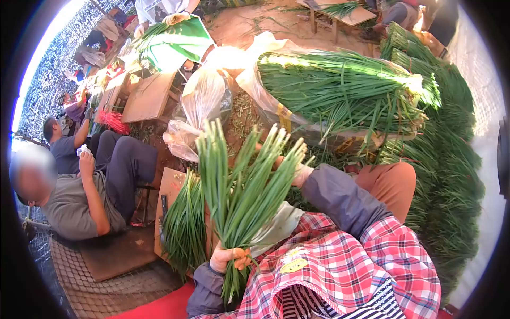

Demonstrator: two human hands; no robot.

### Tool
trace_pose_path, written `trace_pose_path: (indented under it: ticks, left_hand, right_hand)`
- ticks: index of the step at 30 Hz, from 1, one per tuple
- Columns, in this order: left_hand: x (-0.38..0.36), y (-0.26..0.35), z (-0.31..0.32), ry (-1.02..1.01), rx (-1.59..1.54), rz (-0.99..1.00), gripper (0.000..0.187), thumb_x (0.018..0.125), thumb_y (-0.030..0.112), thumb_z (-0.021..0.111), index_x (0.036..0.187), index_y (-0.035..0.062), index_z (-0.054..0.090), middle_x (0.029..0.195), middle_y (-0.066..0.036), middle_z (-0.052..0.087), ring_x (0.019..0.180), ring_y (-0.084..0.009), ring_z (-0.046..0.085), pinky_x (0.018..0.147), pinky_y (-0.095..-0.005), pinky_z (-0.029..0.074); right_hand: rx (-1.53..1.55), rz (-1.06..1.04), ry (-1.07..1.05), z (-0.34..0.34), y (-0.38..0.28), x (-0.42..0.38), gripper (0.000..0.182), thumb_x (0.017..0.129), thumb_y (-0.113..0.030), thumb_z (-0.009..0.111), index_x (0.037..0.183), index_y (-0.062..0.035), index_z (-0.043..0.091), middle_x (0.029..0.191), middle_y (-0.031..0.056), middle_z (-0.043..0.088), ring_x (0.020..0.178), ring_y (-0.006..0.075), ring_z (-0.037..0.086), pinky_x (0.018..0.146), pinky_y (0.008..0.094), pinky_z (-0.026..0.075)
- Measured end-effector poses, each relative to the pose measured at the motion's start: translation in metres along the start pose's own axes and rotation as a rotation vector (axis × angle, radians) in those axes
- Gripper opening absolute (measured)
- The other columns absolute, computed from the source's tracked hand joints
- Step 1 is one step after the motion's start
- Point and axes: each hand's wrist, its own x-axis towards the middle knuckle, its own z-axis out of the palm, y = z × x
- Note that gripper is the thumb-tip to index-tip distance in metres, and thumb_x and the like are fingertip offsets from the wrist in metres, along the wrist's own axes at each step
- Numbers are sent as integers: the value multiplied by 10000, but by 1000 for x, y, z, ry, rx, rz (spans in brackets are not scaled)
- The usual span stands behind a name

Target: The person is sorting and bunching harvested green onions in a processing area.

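Note:
A fanned bundle of long green stalks stands upright in front of my body, pale cut ends at the top. My left hand is closed round its lower, leafy part, with something orange at the fingers. At the upper right of the bundle, my right hand grips the stalks from behind, its fingers partly hidden by them. Just left of the held bundle, another green bunch lies on a wooden board. A dark-handled knife lies at the board's left edge.
A large pile of green stalks rests on plastic wrap ahead. Stacked bundles line the right side. A seated person is at the left, another person at the top. Clear plastic bags and a wooden table stand beyond the board.

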Motion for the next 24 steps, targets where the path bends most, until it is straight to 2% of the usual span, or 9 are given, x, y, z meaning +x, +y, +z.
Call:
trace_pose_path:
  ticks: [5,11,13,16,18,19,20,22,24]
  left_hand:
    - [-4,-8,-14,-31,-21,-104,421,725,50,639,1113,-28,495,700,-123,555,460,-173,477,412,-297,376]
    - [-18,2,-9,8,84,-89,418,725,58,640,1107,-30,494,670,-111,532,433,-169,446,430,-296,376]
    - [-24,0,-11,42,49,-58,424,716,47,633,1108,-35,492,665,-117,544,443,-180,469,432,-302,388]
    - [-30,-4,-16,167,58,-24,404,712,41,633,1088,-35,506,669,-119,559,469,-189,504,438,-302,403]
    - [-26,-4,-17,220,63,19,363,709,37,636,1050,-31,531,683,-122,571,493,-196,528,444,-298,412]
    - [-23,-4,-16,245,62,42,342,708,36,638,1030,-28,544,691,-123,577,504,-200,540,447,-296,417]
    - [-20,0,-10,279,117,68,303,712,48,642,996,-23,564,683,-101,579,493,-174,529,447,-281,409]
    - [-11,8,-4,242,163,92,290,718,60,645,985,-21,570,671,-81,574,482,-155,515,444,-268,400]
    - [3,13,11,255,222,129,282,736,56,637,1000,-13,568,684,-56,570,466,-122,487,434,-246,375]
  right_hand:
    - [304,94,35,-19,-20,9,346,883,-357,557,1063,-64,595,978,73,640,842,188,624,776,358,517]
    - [-44,-138,873,-23,-119,8,215,896,-281,538,919,-82,615,641,1,515,509,122,445,428,258,299]
    - [40,-223,392,-79,-153,-15,179,862,-257,558,913,-98,620,594,-21,499,517,123,469,469,272,378]
    - [-836,367,739,-31,-134,5,250,837,-210,582,1046,-73,586,618,8,537,577,162,530,520,308,444]
    - [-2046,631,146,-67,-90,-27,624,701,-280,695,1236,-32,492,925,181,636,873,300,624,775,367,498]
    - [-2016,955,177,-55,-89,-20,751,669,-341,711,1302,-40,443,1049,199,627,982,322,607,833,355,494]
    - [-1905,706,172,-61,-79,-31,841,664,-368,725,1345,-18,379,1082,200,620,988,310,609,834,370,492]
    - [-903,738,-41,-45,-57,-43,845,758,-344,707,1395,4,276,1202,190,570,1110,245,553,948,356,421]
    - [-202,623,-118,-13,-30,-53,970,788,-422,684,1457,-79,71,1366,219,403,1244,322,416,1024,430,328]
